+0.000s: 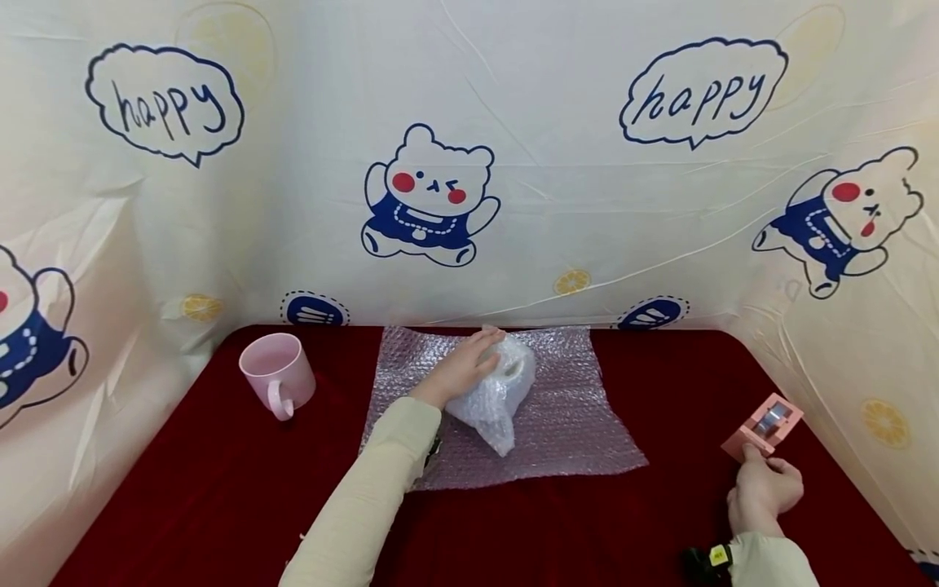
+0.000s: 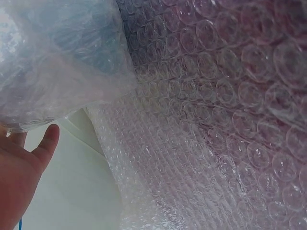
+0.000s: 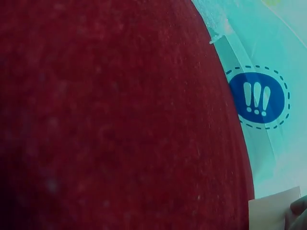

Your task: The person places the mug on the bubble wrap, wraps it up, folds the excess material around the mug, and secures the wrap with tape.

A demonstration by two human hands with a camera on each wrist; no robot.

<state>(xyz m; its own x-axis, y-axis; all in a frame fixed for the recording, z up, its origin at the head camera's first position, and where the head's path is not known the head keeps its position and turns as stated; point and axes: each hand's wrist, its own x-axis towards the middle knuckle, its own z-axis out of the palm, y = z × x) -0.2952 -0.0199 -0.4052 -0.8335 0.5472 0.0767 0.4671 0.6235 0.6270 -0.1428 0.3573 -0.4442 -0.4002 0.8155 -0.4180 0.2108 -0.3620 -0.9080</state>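
A bundle in bubble wrap [image 1: 493, 399] stands on a flat sheet of bubble wrap [image 1: 572, 424]; what is inside cannot be made out. My left hand [image 1: 464, 367] rests against the bundle's left and upper side, fingers extended over it. In the left wrist view, the thumb and fingers [image 2: 45, 146] of that hand touch the wrapped bundle [image 2: 62, 62] from below. At the table's right side, my right hand [image 1: 763, 493] pinches the near end of a pink tape dispenser [image 1: 770, 424] with a roll of clear tape. Only a corner of the dispenser [image 3: 271, 211] shows in the right wrist view.
A pink mug [image 1: 280, 371] stands at the left of the table, handle toward me. Dark red cloth [image 1: 220, 489] covers the table. A white printed curtain [image 1: 572, 204] encloses the back and both sides.
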